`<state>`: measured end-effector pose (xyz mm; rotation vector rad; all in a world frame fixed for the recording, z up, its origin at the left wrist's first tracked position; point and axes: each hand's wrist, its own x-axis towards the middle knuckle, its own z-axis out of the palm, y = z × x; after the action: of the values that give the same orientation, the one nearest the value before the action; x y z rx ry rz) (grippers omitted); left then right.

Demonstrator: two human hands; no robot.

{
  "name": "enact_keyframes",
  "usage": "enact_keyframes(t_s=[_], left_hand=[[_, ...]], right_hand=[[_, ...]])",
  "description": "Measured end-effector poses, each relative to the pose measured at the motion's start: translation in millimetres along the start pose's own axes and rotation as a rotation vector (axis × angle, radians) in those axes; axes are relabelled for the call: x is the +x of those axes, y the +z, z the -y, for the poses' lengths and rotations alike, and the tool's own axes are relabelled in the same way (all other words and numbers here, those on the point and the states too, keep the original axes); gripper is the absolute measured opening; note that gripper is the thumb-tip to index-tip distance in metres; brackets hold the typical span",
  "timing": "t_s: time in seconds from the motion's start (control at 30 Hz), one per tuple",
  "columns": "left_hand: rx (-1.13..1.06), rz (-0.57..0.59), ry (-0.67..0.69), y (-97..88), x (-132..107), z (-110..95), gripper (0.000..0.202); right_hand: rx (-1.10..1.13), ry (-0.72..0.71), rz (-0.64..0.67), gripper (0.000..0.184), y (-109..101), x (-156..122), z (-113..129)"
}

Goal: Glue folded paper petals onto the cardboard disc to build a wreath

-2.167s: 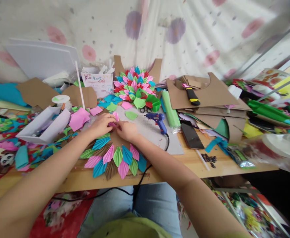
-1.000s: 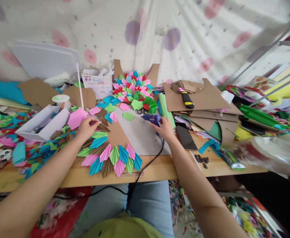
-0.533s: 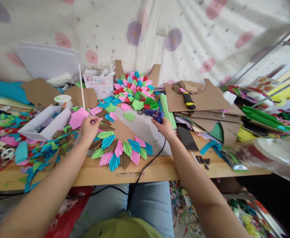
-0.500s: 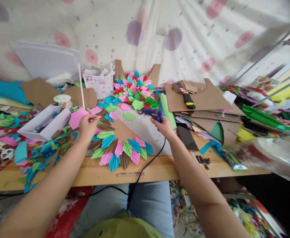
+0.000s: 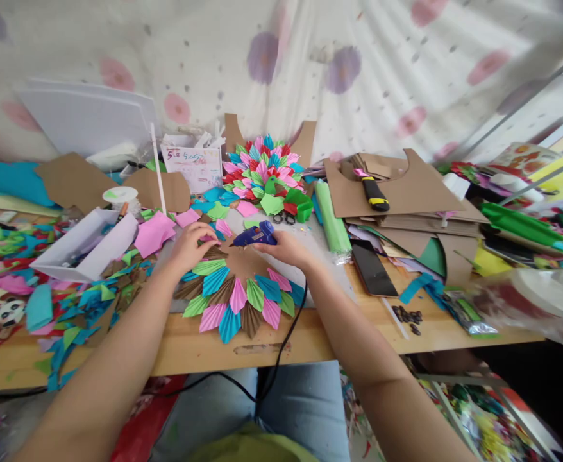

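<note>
Fingers: those of the left hand (image 5: 191, 249) pinch narrowly on a small pink paper piece (image 5: 206, 239), mostly hidden; those of the right hand (image 5: 286, 249) wrap the rear of a blue hot-glue gun (image 5: 257, 235).
Glue nozzle: aimed toward 9 o'clock, just beside the pinched paper; whether the two touch, I cannot tell.
Cardboard base: the brown base (image 5: 247, 263) lies on the wooden table (image 5: 195, 353), in front of the person and below both hands; clock directions here centre on it, 12 pointing away.
Petals in place: pleated pink, blue, green and brown petals (image 5: 215, 280) fringe it from about 4 o'clock through 6 and 9 to 11, overlapping in rows on the near side.
Bare cardboard: the middle shows brown, and no petals show around 2 o'clock, though the right hand hides part; I judge the covering partway along.
Denser piece: a petal-covered panel (image 5: 262, 170) at 12 o'clock looks much fuller.
White tray: at 10 o'clock, this long tray (image 5: 108, 249) holds small items too blurred to name.
Lettered box: at 11 o'clock, the white box (image 5: 195, 170) holds white sticks or rolls.
Clear bag: at 3 o'clock, this plastic bag (image 5: 495, 298) encloses something round and pale.
</note>
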<state>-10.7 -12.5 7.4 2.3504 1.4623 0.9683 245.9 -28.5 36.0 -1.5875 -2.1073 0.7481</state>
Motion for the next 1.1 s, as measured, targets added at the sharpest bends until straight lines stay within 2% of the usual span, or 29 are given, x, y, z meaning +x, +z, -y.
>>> enact_keyframes(t_s=[0.37,0.7,0.9,1.1], left_hand=[[0.038,-0.053,0.008,14.7,2,-1,0.008],[0.063,-0.026,-0.017,13.7,1,-1,0.003],[0.075,-0.029,-0.024,15.8,-1,-1,0.003],[0.078,-0.011,-0.043,15.5,-2,-2,0.006]], right_hand=[[-0.124,0.031,-0.017,0.044,7,1,4],[-0.236,0.014,-0.052,0.047,8,2,4],[-0.239,0.012,-0.011,0.048,7,1,3],[-0.259,0.031,-0.03,0.049,8,2,4]])
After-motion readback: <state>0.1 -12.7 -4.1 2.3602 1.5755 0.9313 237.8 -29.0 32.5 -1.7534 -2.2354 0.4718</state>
